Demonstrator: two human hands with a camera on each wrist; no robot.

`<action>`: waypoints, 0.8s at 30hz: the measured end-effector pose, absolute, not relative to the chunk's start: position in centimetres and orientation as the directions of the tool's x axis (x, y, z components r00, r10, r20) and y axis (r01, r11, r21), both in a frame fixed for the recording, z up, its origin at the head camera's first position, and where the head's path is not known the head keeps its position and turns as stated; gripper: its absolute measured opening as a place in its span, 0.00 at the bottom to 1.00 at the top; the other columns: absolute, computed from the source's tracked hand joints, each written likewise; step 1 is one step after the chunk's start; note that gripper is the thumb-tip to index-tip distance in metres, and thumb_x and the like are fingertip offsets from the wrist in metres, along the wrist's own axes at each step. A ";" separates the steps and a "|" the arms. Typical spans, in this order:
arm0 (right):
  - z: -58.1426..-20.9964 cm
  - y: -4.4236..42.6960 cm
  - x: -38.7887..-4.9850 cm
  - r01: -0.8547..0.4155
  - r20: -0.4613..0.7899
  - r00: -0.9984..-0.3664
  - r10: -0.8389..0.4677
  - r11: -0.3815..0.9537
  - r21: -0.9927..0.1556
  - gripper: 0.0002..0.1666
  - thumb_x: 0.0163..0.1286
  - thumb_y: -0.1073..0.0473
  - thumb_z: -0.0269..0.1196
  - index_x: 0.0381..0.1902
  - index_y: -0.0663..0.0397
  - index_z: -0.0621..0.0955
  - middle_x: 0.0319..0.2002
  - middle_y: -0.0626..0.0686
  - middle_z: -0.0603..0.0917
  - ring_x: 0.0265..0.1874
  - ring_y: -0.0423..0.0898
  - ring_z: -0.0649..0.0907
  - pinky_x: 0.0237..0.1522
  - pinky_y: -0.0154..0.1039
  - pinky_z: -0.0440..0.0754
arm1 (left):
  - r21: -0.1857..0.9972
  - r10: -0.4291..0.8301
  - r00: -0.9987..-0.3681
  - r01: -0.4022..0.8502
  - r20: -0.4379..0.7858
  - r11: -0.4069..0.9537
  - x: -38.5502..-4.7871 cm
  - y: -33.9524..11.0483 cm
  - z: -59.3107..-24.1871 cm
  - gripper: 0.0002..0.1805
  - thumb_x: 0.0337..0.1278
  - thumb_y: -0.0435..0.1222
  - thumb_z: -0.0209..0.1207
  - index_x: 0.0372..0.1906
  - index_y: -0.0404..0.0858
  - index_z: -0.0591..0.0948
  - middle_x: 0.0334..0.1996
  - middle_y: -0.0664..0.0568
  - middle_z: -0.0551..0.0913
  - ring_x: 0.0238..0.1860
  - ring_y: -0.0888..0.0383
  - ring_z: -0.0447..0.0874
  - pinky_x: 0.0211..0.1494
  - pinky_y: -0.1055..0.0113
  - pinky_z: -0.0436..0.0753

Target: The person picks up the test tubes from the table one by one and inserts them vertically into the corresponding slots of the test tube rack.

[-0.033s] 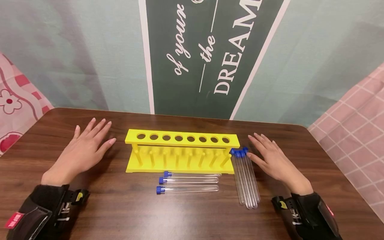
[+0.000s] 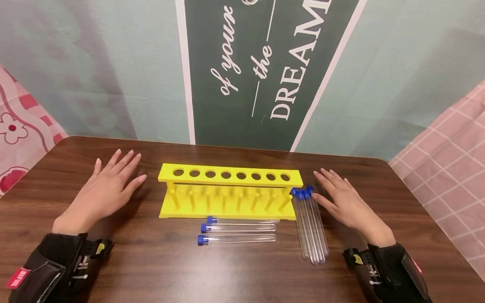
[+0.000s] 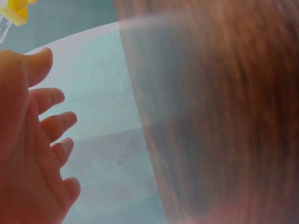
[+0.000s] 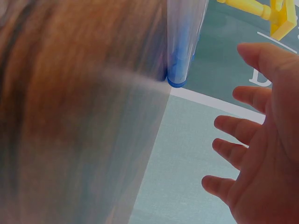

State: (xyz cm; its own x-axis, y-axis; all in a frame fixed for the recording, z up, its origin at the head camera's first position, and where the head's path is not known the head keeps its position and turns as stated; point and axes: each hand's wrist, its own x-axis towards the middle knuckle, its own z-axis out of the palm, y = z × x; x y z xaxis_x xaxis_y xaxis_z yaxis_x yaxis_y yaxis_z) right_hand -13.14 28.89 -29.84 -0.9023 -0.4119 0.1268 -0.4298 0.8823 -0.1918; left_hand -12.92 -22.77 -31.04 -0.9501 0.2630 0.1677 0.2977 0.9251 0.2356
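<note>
A yellow test tube rack (image 2: 218, 179) with a row of round holes and upright pegs stands mid-table. Three clear test tubes (image 2: 242, 238) with blue caps lie crosswise before it, caps to the left. Several more capped test tubes (image 2: 311, 227) lie side by side at its right end, caps toward the back. Left of the rack, my left hand (image 2: 104, 189) rests palm down, fingers extended and holding nothing. My right hand (image 2: 346, 204) lies likewise on the right, its thumb close beside the blue caps; whether they touch, I cannot tell. Both wrist views show bare palms.
The brown wooden table (image 2: 151, 269) has rounded back corners. Behind it hangs a pale green cloth (image 2: 151, 84) with a dark lettered panel. Pink patterned cloth (image 2: 454, 176) borders the right side, and another pink cloth (image 2: 22, 109) the left. Each wrist wears a black strap (image 2: 49, 261).
</note>
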 end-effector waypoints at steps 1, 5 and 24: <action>-29.8 28.9 -13.2 -0.430 0.128 -0.902 -0.412 0.882 -0.190 0.36 0.68 0.49 0.54 0.67 0.62 0.59 0.65 0.68 0.58 0.65 0.63 0.53 0.59 0.63 0.48 | 0.235 0.263 -0.950 0.298 0.170 0.925 -13.0 -22.8 -31.0 0.33 0.68 0.48 0.43 0.67 0.30 0.55 0.66 0.33 0.52 0.69 0.40 0.37 0.62 0.41 0.31; -29.7 28.9 -13.3 -0.430 0.126 -0.902 -0.413 0.882 -0.191 0.36 0.68 0.49 0.54 0.67 0.61 0.59 0.65 0.67 0.57 0.65 0.63 0.53 0.60 0.63 0.48 | 0.234 0.263 -0.949 0.299 0.171 0.925 -13.0 -22.7 -30.9 0.33 0.68 0.48 0.44 0.67 0.30 0.55 0.66 0.33 0.52 0.69 0.40 0.37 0.62 0.41 0.32; -29.6 28.7 -13.1 -0.415 0.131 -0.909 -0.396 0.892 -0.182 0.35 0.66 0.52 0.57 0.65 0.63 0.62 0.63 0.68 0.60 0.62 0.65 0.59 0.56 0.64 0.54 | 0.284 0.257 -0.954 0.291 0.151 0.913 -12.8 -22.8 -30.4 0.31 0.69 0.47 0.41 0.67 0.30 0.57 0.64 0.30 0.56 0.66 0.36 0.45 0.60 0.36 0.45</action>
